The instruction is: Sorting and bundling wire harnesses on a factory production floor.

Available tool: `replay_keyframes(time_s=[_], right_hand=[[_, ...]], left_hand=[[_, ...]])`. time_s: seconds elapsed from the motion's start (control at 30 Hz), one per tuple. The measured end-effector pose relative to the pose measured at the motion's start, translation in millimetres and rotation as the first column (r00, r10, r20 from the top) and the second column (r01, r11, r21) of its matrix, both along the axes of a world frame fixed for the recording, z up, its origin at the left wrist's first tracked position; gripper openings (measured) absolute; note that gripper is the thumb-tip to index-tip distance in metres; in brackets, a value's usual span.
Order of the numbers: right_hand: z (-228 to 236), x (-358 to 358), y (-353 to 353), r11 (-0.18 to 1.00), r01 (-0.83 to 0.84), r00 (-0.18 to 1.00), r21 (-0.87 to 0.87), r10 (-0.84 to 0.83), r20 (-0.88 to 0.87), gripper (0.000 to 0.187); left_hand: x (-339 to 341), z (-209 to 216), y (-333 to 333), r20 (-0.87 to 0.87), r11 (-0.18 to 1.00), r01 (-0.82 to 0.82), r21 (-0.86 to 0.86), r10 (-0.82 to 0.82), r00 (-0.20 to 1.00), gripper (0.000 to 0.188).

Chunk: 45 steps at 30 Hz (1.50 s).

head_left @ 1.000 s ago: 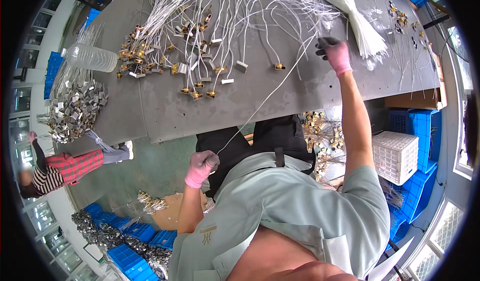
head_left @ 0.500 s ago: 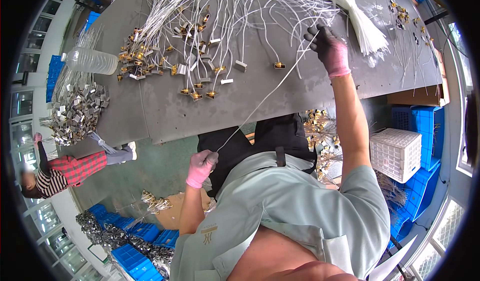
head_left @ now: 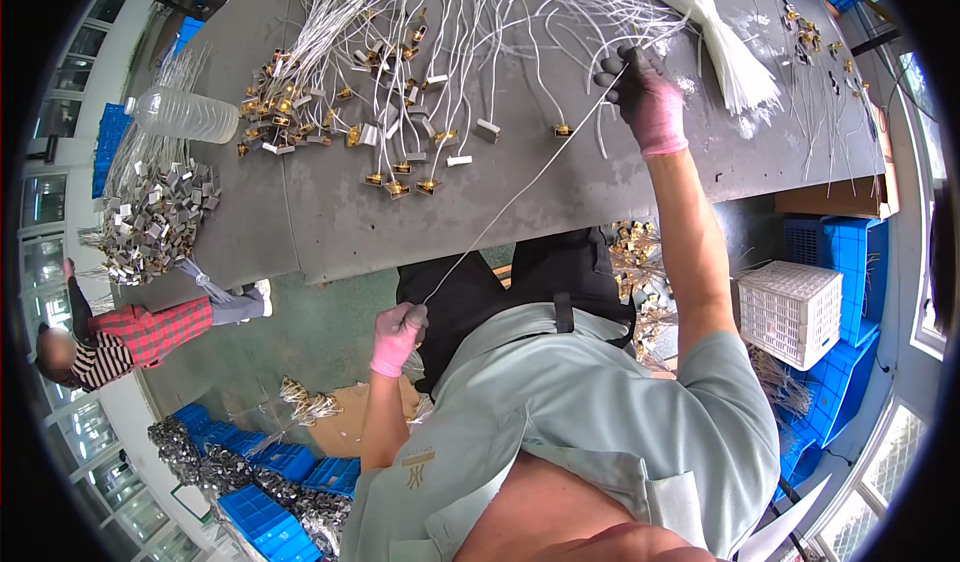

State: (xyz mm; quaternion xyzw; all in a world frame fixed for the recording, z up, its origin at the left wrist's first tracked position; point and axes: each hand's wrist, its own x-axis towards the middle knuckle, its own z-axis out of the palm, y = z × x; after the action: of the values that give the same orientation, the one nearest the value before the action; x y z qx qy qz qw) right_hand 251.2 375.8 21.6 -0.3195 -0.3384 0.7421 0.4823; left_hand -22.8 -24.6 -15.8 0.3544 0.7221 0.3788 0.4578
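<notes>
A long white wire [head_left: 515, 199] runs slantwise between my two gloved hands, over the table's front edge. My left hand [head_left: 400, 335], in a pink glove with dark fingertips, is closed on its lower end in front of my waist. Over the tabletop my right hand [head_left: 645, 97], gloved alike, holds the wire's upper part, with some fingers spread. Just left of that hand lie loose white wires [head_left: 565, 22]. Many wires ending in small brass-coloured and grey metal parts [head_left: 395, 112] spread across the table's middle.
A thick white wire bundle [head_left: 715, 42] lies beyond my right hand. On the left are a clear plastic bottle [head_left: 185, 115] and a heap of metal-ended wires [head_left: 160, 222]. A white crate [head_left: 790, 312] and blue crates [head_left: 855, 272] stand right. Another person [head_left: 130, 342] is at far left.
My right hand has shifted slightly left and down, still holding the wire. My left hand has barely moved. The other person's arm has moved a little.
</notes>
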Motion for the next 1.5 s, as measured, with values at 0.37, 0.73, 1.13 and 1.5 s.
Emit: replay_keyframes(time_s=[0.37, 0.73, 1.13, 1.5], right_hand=[[35, -56, -70, 0.920, -0.388, 0.811, 0.060, 0.309, 0.497, 0.027], [39, -121, -123, 0.770, -0.637, 0.702, 0.000, 0.581, 0.412, 0.022], [22, -150, -74, 0.681, -0.727, 0.501, 0.081, 0.447, 0.741, 0.038], [-109, 82, 184, 0.732, -0.681, -0.374, 0.022, -0.373, 0.849, 0.038]], left_hand=[[2, -11, 11, -0.201, 0.993, -0.080, -0.090, 0.061, 0.978, 0.056], [-7, 17, 70, 0.748, 0.971, -0.188, 0.146, 0.016, 0.663, 0.058], [-15, 12, 149, 0.691, 0.761, -0.578, 0.294, 0.248, 0.679, 0.051], [-118, -29, 28, -0.363, 0.851, -0.431, 0.300, 0.520, 0.773, 0.028]])
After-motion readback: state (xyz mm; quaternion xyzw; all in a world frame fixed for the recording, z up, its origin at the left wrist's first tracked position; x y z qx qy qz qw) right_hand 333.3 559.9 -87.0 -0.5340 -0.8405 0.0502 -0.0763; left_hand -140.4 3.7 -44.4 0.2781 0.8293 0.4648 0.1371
